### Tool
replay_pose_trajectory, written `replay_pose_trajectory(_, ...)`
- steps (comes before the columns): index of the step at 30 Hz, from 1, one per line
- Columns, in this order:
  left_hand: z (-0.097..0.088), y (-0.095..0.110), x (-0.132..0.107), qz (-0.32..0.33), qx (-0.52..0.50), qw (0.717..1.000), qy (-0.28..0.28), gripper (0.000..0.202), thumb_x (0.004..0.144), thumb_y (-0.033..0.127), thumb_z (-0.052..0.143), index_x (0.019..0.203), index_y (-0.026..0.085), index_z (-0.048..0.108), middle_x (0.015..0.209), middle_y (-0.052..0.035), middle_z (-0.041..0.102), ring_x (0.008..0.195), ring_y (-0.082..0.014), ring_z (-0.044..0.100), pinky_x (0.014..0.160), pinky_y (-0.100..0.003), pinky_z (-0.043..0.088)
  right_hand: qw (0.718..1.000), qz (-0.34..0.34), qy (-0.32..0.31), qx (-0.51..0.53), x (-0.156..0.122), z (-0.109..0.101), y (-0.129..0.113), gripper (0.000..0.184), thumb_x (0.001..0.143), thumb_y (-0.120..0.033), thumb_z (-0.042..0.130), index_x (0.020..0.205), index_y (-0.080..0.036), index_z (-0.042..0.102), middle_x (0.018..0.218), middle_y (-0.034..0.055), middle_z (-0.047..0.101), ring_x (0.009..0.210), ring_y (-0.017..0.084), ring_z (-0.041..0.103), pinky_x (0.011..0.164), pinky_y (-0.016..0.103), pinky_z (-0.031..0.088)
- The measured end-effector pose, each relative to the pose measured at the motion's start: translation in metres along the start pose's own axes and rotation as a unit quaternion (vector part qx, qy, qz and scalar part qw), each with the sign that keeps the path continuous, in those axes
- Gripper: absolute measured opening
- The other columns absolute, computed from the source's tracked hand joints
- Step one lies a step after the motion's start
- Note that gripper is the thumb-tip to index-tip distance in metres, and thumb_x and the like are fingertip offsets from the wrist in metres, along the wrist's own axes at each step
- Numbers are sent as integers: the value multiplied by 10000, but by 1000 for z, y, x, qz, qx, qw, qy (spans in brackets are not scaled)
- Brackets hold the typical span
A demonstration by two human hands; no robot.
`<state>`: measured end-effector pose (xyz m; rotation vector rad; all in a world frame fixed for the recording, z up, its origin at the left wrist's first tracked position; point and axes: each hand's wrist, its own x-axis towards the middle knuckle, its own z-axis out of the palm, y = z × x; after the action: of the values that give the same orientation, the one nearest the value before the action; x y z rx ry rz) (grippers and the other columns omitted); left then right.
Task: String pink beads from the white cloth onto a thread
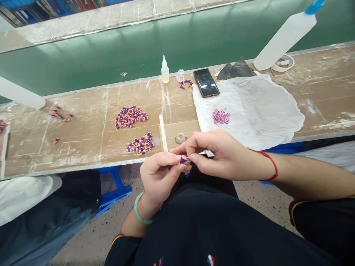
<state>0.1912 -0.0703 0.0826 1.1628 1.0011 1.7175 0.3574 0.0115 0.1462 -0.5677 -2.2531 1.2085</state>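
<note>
pinching a tiny purple-&-pink piece (183,159) w/ thumb & fingertips, l hand (158,173) is closed on it by the front edge of the table (85,129); r hand (222,153) has thumb & index at its r end, can't tell if gripping; piece part-hidden by fingers, bluish bit (187,174) below unclear

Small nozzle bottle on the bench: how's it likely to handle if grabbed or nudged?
The small nozzle bottle is probably light: its yellowish liquid shows only near the bottom. The translucent wall looks like plastic, so it may give when squeezed. Upright on a narrow base, it could tip if pushed high, near the pointed nozzle.
</note>
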Motion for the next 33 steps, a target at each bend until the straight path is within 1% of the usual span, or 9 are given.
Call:
replay_pose_trajectory(5, 1, 2, 1, 6, -17, 1000, 1, 104, 811, 194, 818, 889, 245, 771, 832, 3, 787, 662, -130, 755, 613, -216, 639, 1000, -12, -1, -18, 2, 0, -2, 190, 910, -102, 519, 762, -207, 465, 861, 20, 741, 679, 103, 642, 584, 194, 460)
replay_pose_trajectory(9, 1, 3, 2, 8, -10, 1000, 10, 85, 801, 229, 830, 858, 236, 767, 821, -1, 788, 634, -133, 746, 563, -212, 625, 999, -19, -2, -35, 3, 0, -3, 187, 898, -106, 516, 760, -217, 458, 794, 5, 716, 664, 111, 631, 580, 200, 456)
replay_pose_trajectory(14, 0, 3, 1, -9, -14, 1000, -1, 87, 799, 244, 833, 851, 240, 763, 808, 3, 785, 629, -141, 746, 557, -223, 628, 999, -10, -9, -43, 2, 0, -3, 172, 889, -122, 512, 764, -229, 464, 734, -6, 688, 652, 126, 621, 571, 214, 454)
replay_pose_trajectory(18, 0, 2, 1, -14, -31, 999, -6, 91, 806, 243, 828, 869, 245, 763, 808, 8, 783, 622, -140, 747, 567, -231, 633, 999, -16, -19, -47, 2, 1, -3, 188, 903, -121, 491, 760, -232, 441, 745, -7, 687, 649, 122, 626, 580, 221, 457)
replay_pose_trajectory(24, 1, -1, 2, -1, -43, 999, -22, 104, 828, 198, 802, 906, 256, 764, 802, 12, 776, 654, -138, 752, 580, -223, 622, 997, -36, 3, -73, 0, 4, -1, 198, 913, -115, 497, 754, -222, 449, 853, 20, 738, 635, 112, 635, 565, 219, 457)
replay_pose_trajectory(26, 0, -1, 2, 23, -15, 999, -31, 135, 843, 178, 783, 939, 270, 760, 828, 12, 781, 701, -138, 757, 634, -231, 626, 996, -40, 0, -82, -1, 2, 1, 186, 928, -122, 493, 771, -221, 478, 890, 28, 748, 667, 122, 663, 585, 225, 484)
replay_pose_trajectory(28, -3, 0, 3, 73, 56, 995, -36, 195, 842, 138, 772, 976, 279, 755, 867, 10, 791, 758, -143, 761, 708, -251, 626, 995, -57, -8, -78, -4, -2, 1, 137, 948, -151, 500, 837, -222, 534, 967, 42, 756, 762, 146, 707, 656, 244, 535)
replay_pose_trajectory(31, -7, 4, 5, 177, 166, 969, -43, 320, 832, 52, 741, 1051, 286, 733, 930, 7, 799, 792, -148, 760, 734, -263, 615, 996, -73, 21, -48, -10, -11, 2, 63, 971, -210, 537, 985, -232, 595, 1085, 67, 747, 1003, 201, 733, 804, 283, 581)
replay_pose_trajectory(33, -9, 6, 8, 234, 211, 948, -51, 361, 828, 16, 717, 1077, 278, 712, 968, -1, 799, 791, -144, 757, 702, -252, 606, 996, -60, 58, -40, -14, -17, 3, 68, 970, -207, 558, 1008, -236, 607, 1105, 74, 747, 1103, 228, 716, 850, 292, 586)
